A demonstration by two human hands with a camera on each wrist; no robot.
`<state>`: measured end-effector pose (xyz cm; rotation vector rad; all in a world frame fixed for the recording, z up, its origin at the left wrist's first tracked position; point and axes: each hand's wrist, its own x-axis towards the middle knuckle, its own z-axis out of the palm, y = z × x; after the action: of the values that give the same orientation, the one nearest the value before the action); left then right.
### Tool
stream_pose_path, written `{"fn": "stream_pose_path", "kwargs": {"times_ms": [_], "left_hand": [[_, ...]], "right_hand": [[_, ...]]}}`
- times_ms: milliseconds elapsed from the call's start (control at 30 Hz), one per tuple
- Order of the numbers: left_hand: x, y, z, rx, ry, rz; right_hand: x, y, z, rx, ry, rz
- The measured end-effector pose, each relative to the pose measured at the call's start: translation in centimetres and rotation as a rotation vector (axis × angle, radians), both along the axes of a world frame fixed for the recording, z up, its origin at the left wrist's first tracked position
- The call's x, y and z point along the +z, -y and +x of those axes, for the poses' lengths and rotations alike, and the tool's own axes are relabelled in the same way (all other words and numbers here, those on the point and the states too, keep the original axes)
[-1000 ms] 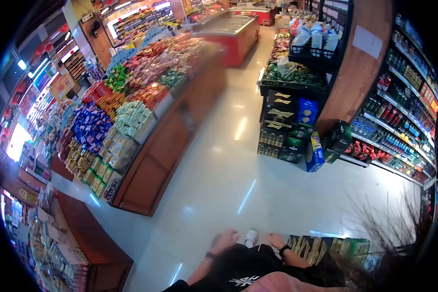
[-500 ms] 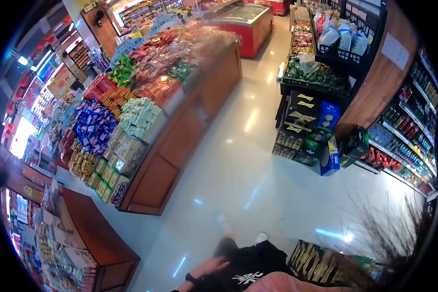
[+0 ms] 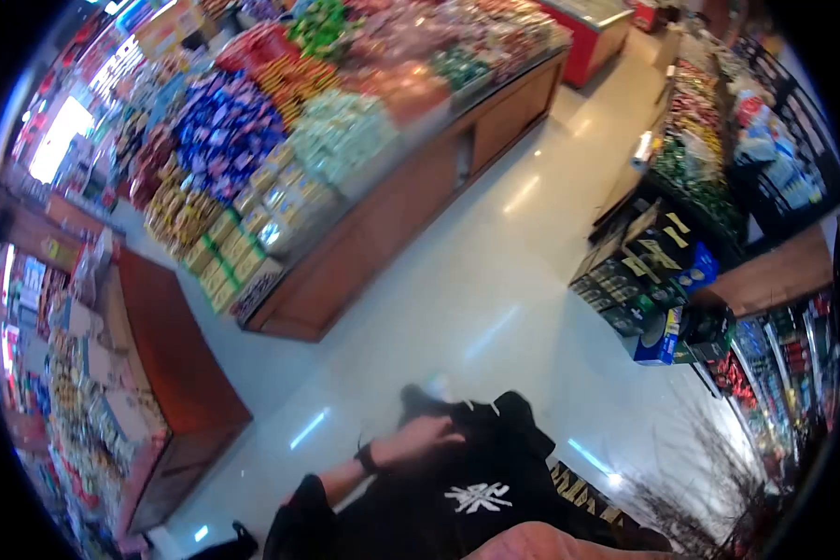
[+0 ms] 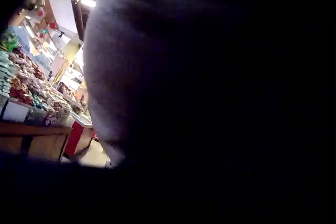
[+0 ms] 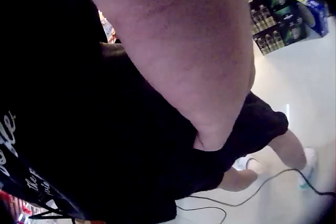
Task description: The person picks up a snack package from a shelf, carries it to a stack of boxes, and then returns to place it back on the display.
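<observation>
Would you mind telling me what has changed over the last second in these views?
The view has swung left and down: the wooden sweets counter now fills the upper left and the stacked drink boxes sit at the right. The left hand has drawn in against the black shirt; the right hand has left the head view. No grasp or release shows. The goods lie as they did.

We see a floor [image 3: 476, 308] of smooth, glossy tile that mirrors the lamps. The counter [image 3: 411, 201] looks like matt, reddish wood. The sweets [image 3: 224, 131] on it lie in shiny plastic wrappers. The boxes [image 3: 658, 341] seem to be printed card, slightly glossy. Our clothes [image 3: 481, 495] are soft, matt black cloth.
</observation>
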<state>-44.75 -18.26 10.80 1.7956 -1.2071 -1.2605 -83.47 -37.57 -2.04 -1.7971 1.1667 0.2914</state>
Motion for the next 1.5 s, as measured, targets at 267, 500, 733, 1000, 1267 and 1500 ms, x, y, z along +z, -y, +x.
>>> {"fn": "stream_pose_path", "kwargs": {"times_ms": [267, 500, 733, 1000, 1267, 1500], "left_hand": [[2.9, -4.8, 6.5, 0.442, -0.440, 0.026], [-0.2, -7.7, 10.1, 0.390, 0.027, -0.182], [3.1, 1.6, 17.4, 0.687, -0.052, 0.141], [-1.7, 3.2, 23.6, 0.637, 0.068, 0.060], [1.4, 4.4, 25.4, 1.022, -0.506, 0.296], [10.9, 5.8, 28.6, 1.202, -0.354, 0.238]], "right_hand": [[7.6, 3.0, 14.5, -0.170, 0.125, -0.003], [6.6, 9.1, 28.8, 0.293, 0.359, 0.135], [13.3, 12.6, 53.9, 1.000, 0.489, 0.541], [4.6, 13.2, 66.9, 1.727, 0.471, 0.428], [8.4, 12.2, 76.2, 1.512, 0.865, -0.189], [-5.6, 13.8, 83.8, 1.300, 0.489, -0.197]]}}
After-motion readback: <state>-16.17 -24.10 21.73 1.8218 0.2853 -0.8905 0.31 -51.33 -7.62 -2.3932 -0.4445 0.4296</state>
